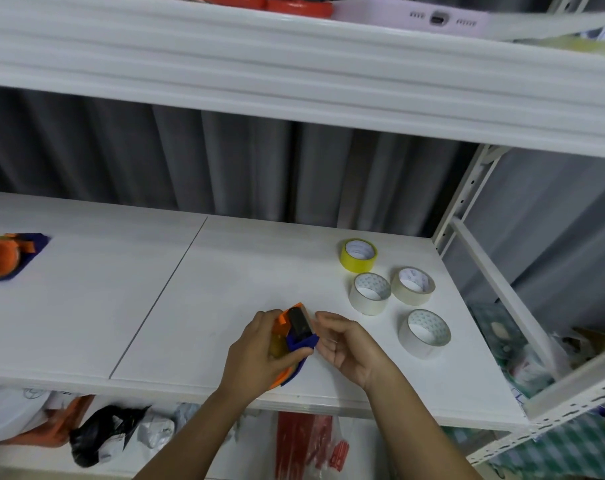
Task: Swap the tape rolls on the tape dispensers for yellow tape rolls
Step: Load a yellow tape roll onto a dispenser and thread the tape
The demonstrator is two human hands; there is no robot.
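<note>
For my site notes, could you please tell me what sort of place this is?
Probably a storeroom or packing corner: white metal shelving with slotted uprights, loose tape rolls on the white shelf board, and bagged goods stuffed underneath.

A grey curtain (225,161) is hung behind the white shelf board (86,289); a perforated upright (467,199) is fixed at the board's right end.
</note>
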